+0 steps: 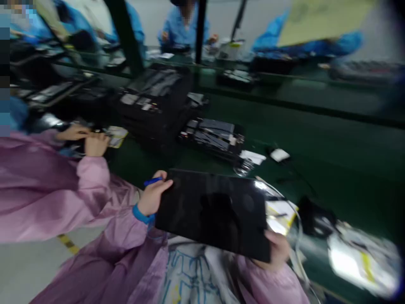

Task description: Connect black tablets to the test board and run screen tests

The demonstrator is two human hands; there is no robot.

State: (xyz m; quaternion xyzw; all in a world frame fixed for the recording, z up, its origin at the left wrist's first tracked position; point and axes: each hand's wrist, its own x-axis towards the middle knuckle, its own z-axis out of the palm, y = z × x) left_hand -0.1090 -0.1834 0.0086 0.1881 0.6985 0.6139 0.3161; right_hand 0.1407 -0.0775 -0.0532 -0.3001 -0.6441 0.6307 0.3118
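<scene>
A flat black tablet-like panel with a glossy, reflecting face is held up in front of my body, tilted a little down to the right. My left hand grips its left edge, thumb on the front face. A blue pen-like object shows between the fingers of that hand, and a blue band circles the wrist. On the lower right corner, my right hand holds the panel with its thumb on the front. The other fingers of both hands are mostly hidden behind it.
Black trays with tablet parts lie beyond the panel, beside a taller tray stack. A roll of clear tape sits close by. White cable and bagged items are at right. A co-worker's hands work at left.
</scene>
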